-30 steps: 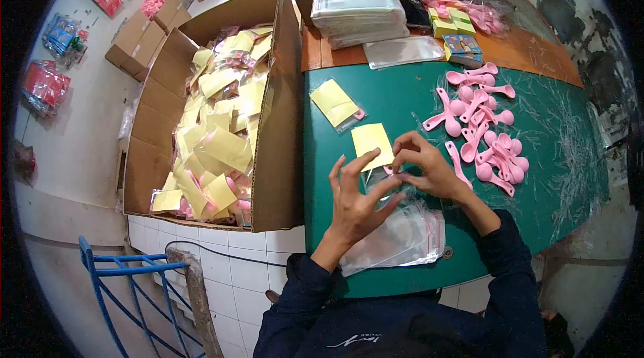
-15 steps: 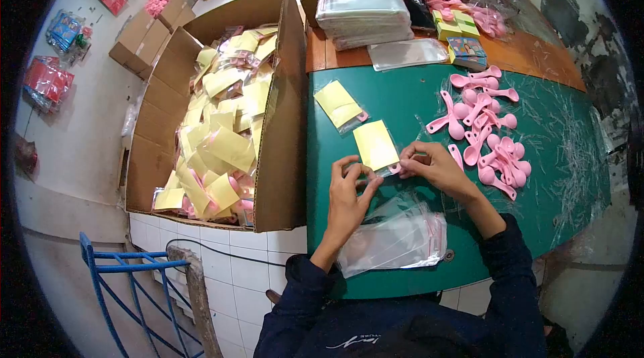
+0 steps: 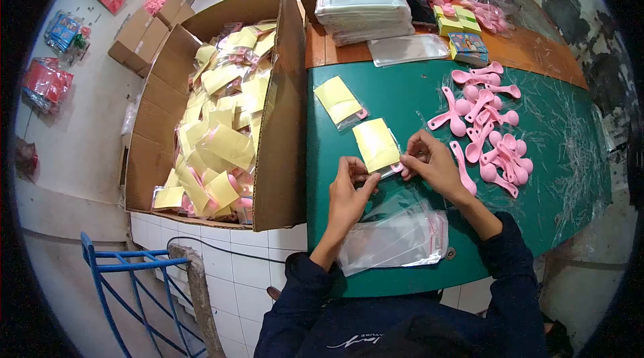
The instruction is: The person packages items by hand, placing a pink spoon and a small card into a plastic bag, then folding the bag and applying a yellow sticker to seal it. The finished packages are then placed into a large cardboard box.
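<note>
My left hand (image 3: 349, 193) and right hand (image 3: 433, 163) both pinch the clear packet (image 3: 377, 145) with the yellow card inside. The left grip is closed on its near corner and the right grip is closed on its right side, where a bit of pink spoon (image 3: 397, 168) shows at the packet's edge. The packet lies flat on the green tabletop (image 3: 416, 89), towards its left edge, just beyond the stack of empty bags (image 3: 396, 234) at the near edge.

To do this well, I judge the left should pin the packet flat while the right tucks the spoon fully in and presses the flap along its whole width — no wrinkles. The card should sit square, since a skewed one would show through the film. The loose pink spoons (image 3: 493, 136) lie well apart to the right, and a finished packet (image 3: 339, 99) rests farther back.
</note>
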### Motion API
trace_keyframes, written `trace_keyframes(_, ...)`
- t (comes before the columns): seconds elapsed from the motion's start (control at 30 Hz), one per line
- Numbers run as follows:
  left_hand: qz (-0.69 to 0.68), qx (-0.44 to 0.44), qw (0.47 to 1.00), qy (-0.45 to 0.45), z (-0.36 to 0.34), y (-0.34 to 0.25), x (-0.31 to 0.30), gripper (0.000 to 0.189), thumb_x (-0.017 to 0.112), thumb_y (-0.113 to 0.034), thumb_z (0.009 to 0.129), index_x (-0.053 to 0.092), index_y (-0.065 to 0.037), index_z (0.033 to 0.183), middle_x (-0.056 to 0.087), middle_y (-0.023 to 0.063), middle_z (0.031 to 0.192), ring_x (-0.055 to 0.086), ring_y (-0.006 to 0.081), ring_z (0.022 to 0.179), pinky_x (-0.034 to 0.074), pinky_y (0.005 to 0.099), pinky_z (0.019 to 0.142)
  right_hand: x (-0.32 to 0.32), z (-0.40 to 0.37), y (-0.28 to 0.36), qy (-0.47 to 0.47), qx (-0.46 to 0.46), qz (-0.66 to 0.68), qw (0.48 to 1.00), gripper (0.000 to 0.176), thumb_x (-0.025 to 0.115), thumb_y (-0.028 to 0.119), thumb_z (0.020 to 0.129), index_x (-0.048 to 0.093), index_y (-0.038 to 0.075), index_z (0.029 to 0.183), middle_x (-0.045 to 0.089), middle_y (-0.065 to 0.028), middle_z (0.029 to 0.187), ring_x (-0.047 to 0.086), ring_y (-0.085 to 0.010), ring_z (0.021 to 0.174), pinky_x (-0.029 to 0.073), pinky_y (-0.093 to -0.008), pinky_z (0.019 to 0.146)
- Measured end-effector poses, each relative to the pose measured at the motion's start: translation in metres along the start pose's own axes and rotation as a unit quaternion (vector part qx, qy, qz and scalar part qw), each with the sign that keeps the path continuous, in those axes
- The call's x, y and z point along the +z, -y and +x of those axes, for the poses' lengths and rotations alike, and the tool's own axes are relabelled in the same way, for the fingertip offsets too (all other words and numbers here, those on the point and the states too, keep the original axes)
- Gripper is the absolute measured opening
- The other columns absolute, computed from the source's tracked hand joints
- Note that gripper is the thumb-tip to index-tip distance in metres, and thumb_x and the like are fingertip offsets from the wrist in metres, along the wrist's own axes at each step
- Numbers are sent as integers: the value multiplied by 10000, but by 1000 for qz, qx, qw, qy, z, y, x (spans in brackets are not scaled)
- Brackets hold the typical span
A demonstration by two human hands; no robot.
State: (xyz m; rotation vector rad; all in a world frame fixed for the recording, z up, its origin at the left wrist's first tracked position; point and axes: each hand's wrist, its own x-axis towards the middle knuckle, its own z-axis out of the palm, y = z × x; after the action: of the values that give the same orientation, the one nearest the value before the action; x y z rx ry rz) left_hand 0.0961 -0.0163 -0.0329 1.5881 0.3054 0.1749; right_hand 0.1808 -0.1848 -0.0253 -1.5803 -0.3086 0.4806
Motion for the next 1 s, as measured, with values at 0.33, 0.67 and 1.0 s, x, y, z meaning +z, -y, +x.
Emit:
trace_keyframes(0.33, 77, 33, 996, 11, -5, -9, -1, 247, 580, -71, 837, 509, -42, 1072, 600, 96, 976, 565, 109, 758, 455, 227, 569, -15, 4, 20, -4, -68, -241, 968, 206, 604, 154, 806, 604, 8, 951, 633, -101, 741, 616, -159, 624, 492, -308, 577)
trace_keyframes(0.67, 18, 74, 996, 45, 19, -52, -13, 347, 570, -74, 845, 527, -9, 1183, 592, 73, 1057, 549, 102, 818, 484, 222, 597, -90, 14, 15, -168, -140, -666, 713, 212, 618, 127, 674, 543, 0, 826, 555, -169, 809, 562, -331, 771, 453, -424, 676)
trace_keyframes(1.0, 301, 167, 937, -55, 61, -7, -26, 358, 614, -194, 822, 556, -68, 1152, 467, 205, 1237, 480, 323, 1134, 409, 374, 911, -98, 19, 19, -243, -115, -685, 677, 98, 594, 105, 681, 589, 10, 704, 609, -155, 642, 613, -317, 622, 450, -425, 598)
